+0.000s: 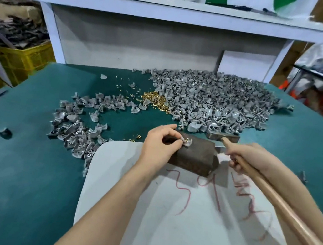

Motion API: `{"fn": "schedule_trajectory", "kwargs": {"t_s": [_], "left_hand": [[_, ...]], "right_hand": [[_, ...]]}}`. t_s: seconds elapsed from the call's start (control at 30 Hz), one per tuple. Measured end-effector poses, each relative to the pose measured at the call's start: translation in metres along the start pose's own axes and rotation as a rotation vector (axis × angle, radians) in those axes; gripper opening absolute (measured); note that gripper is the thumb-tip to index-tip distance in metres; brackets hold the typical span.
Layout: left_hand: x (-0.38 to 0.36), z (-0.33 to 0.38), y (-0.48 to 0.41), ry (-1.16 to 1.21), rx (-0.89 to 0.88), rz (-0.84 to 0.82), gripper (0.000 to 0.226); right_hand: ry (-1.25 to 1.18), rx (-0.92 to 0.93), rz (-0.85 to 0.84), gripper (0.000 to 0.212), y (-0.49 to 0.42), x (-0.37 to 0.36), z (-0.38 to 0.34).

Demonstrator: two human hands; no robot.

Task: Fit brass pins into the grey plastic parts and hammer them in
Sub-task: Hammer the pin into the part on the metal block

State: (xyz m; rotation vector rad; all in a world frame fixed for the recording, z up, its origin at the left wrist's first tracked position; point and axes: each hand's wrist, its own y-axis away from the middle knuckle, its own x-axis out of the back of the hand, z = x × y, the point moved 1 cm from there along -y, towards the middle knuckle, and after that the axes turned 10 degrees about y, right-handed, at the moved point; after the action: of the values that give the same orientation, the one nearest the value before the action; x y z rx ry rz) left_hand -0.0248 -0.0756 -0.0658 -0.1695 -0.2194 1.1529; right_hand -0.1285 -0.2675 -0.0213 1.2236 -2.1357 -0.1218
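One small grey plastic part [186, 142] with a brass pin is sitting on the dark rusty metal block [193, 156] at frame centre, where we are pinching it with our left hand [159, 145]. Our right hand [241, 157] is gripping the wooden-handled hammer [223, 137]. We are judging most work undone: the large heap of grey parts [219, 100] at upper right outweighs the smaller pile [79, 131] at left.

hammer handle [280, 198] blurs and runs off the lower right edge.

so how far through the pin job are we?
Early, by the look of it. Possibly done: the smaller scatter of grey parts on the left, though I can't see pins in them. In hand: the left hand steadies one part on the dark block; the right hand holds the hammer. Left: the big heap and brass pins.
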Motion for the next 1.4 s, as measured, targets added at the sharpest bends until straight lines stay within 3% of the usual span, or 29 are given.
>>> {"fn": "schedule_trajectory", "kwargs": {"t_s": [0.1,0.23,0.3,0.4,0.53,0.67,0.83,0.97,1.1,1.27,1.4], "left_hand": [[0.0,0.0,-0.002,-0.006,-0.001,-0.009,0.017],[0.0,-0.002,-0.004,-0.005,-0.024,-0.02,0.022],[0.0,-0.004,-0.005,-0.017,-0.043,-0.025,0.022],[0.0,-0.006,-0.006,-0.025,-0.044,-0.028,0.025],[0.0,-0.006,-0.007,-0.023,-0.05,-0.05,0.026],[0.0,-0.008,-0.007,-0.006,-0.057,-0.054,0.029],[0.0,-0.009,-0.007,0.013,-0.043,-0.047,0.032],[0.001,-0.007,-0.006,-0.022,-0.065,-0.056,0.033],[0.0,-0.004,-0.004,0.019,-0.049,-0.06,0.032],[0.002,-0.004,-0.003,0.028,-0.047,-0.081,0.022],[0.002,-0.005,-0.002,0.076,-0.018,-0.059,0.022]], "right_hand": [[-0.159,0.032,-0.099,0.012,0.01,0.004,-0.007],[-0.233,0.177,-0.155,0.03,0.027,-0.004,-0.038],[-0.26,0.217,-0.263,0.022,0.038,-0.01,-0.053],[0.048,0.272,-0.178,0.019,0.046,-0.024,-0.063],[0.881,0.427,0.192,0.028,0.049,-0.04,-0.064],[1.068,0.474,0.221,0.02,0.057,-0.041,-0.068],[1.007,0.51,0.27,0.023,0.06,-0.034,-0.076],[1.01,0.468,0.213,0.027,0.059,-0.038,-0.066],[0.826,0.54,0.351,0.029,0.066,-0.021,-0.078],[1.063,0.478,0.174,0.021,0.06,-0.045,-0.066],[0.931,0.547,0.312,0.026,0.067,-0.027,-0.085]]}}
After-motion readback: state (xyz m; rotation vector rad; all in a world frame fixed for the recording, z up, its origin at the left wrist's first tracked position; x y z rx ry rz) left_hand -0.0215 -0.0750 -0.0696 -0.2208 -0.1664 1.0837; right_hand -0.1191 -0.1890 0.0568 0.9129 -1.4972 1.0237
